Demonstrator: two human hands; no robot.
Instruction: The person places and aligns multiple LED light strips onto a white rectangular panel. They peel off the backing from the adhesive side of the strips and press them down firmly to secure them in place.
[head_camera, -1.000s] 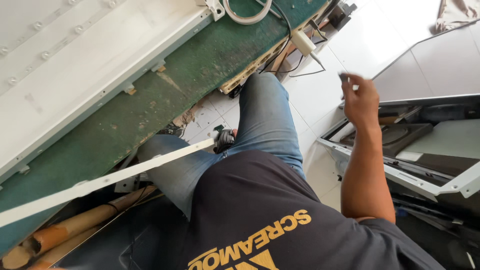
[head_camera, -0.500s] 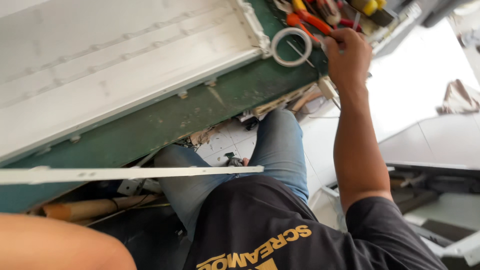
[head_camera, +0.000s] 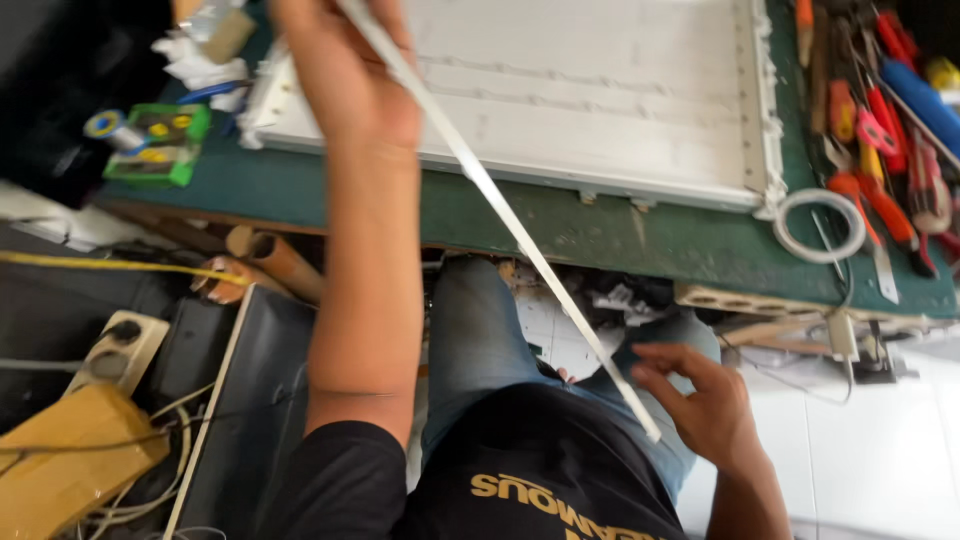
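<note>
The left hand (head_camera: 350, 70) is raised over the bench, closed around the upper end of a long white strip (head_camera: 500, 210). The right hand (head_camera: 700, 405) hovers by the knee, fingers loosely spread, just beside the strip's lower end; whether it touches, I cannot tell. The strip slants between them, across a large white panel (head_camera: 600, 90) on the green bench (head_camera: 500, 215). A white tape ring (head_camera: 820, 225) and red-handled tools (head_camera: 880, 130) lie right; a green box (head_camera: 155, 145) left.
</note>
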